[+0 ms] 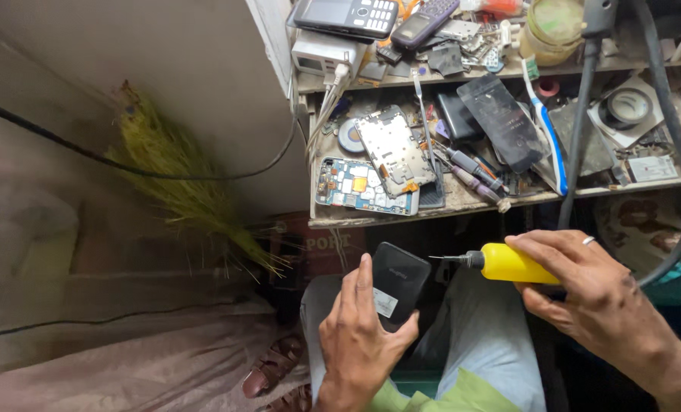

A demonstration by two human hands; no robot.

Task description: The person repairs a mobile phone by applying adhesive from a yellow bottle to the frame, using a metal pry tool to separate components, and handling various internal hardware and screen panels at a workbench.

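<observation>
We have our left hand (359, 336) gripping a small black rectangular device with a white sticker (396, 284) over the lap; our right hand (585, 286) is closed on a yellow-handled screwdriver (501, 262), tip just beside the device's right edge, not yet touching. Far right on the desk (463, 204), a yellowish round tub (552, 29); contents unclear.

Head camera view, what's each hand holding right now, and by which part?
The left hand grips a black phone by its lower end and sides. The right hand holds a yellow bottle by its rear body, with the nozzle pointing at the phone.
</observation>
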